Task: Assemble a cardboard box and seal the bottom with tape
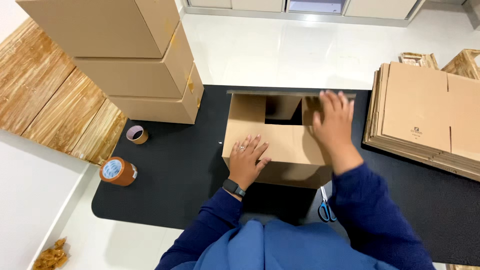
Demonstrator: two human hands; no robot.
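My left hand (246,161) lies open and flat on one cardboard box (280,145) on the black table (170,170); my right hand (334,120), open too, presses its flap. Left of it: two tape rolls (118,171), three stacked boxes (140,65); scissors (326,207) below my right

white floor (280,50), black mat (170,170), wood planks (45,95)

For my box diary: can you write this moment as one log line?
left hand: flat on box flap | right hand: pressing right flap | cardboard box: partly open | tape roll: untouched
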